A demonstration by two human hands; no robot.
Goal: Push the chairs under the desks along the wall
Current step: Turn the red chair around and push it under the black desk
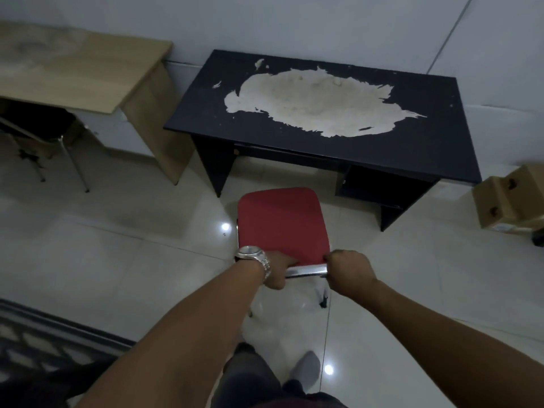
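Observation:
A red-seated chair (282, 222) with a chrome frame stands on the tiled floor just in front of the black desk (426, 136), whose top has a large peeled pale patch. My left hand (278, 270), with a silver watch on the wrist, grips the chair's near chrome bar at its left end. My right hand (348, 269) grips the same bar at its right end. The seat's far edge sits short of the desk's opening. To the left, a light wooden desk (88, 72) stands against the wall with a dark chair (38, 125) tucked beneath it.
Cardboard boxes (512, 198) sit on the floor right of the black desk. A patterned dark rug (44, 343) lies at the lower left. The grey wall (294, 22) runs behind both desks. My feet show on the glossy tiles below.

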